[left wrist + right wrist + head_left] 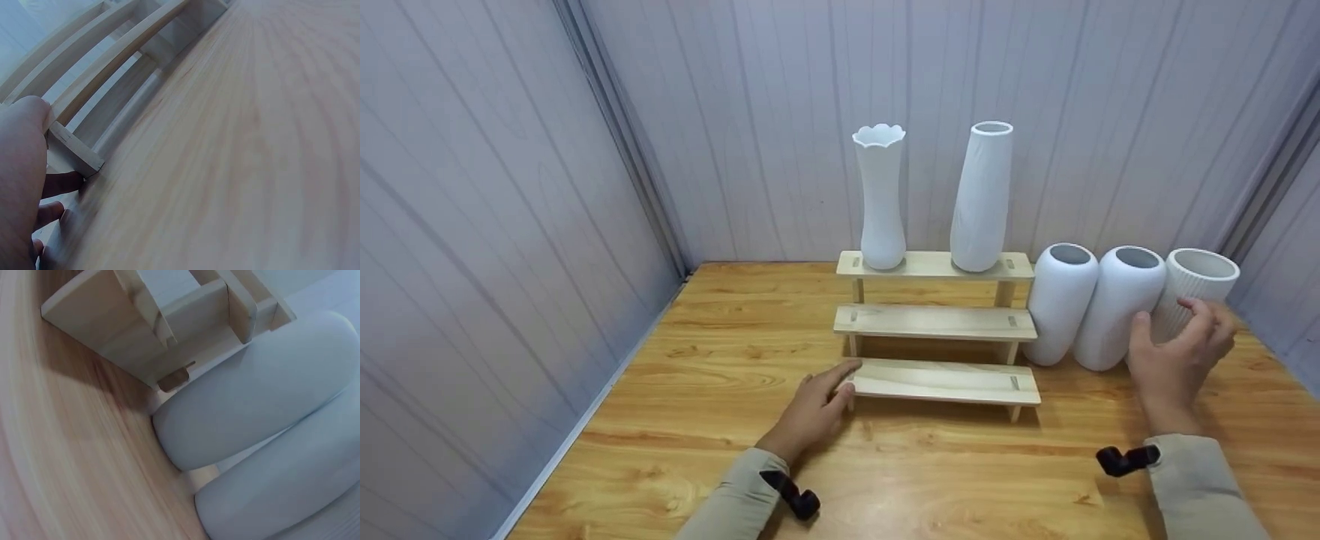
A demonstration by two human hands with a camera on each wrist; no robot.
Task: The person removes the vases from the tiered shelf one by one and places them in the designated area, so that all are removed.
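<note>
A three-tier wooden display stand [937, 322] carries two white vases on its top tier: a scallop-rimmed one [881, 202] and a tall tapered one [984, 199]. My left hand [814, 409] holds the left end of the lowest tier, thumb at the front; the left wrist view shows fingers beside the end support [77, 151]. On the right, my right hand [1181, 364] is in front of a ribbed white vase [1174, 300], its fingers loosely bent and the thumb apart; contact is unclear. That vase's lower part is hidden.
Two smooth white vases, one [1061, 304] beside the stand and another [1121, 307] to its right, stand close together on the wooden table [720, 360]. Panelled walls [780, 150] rise behind and at both sides.
</note>
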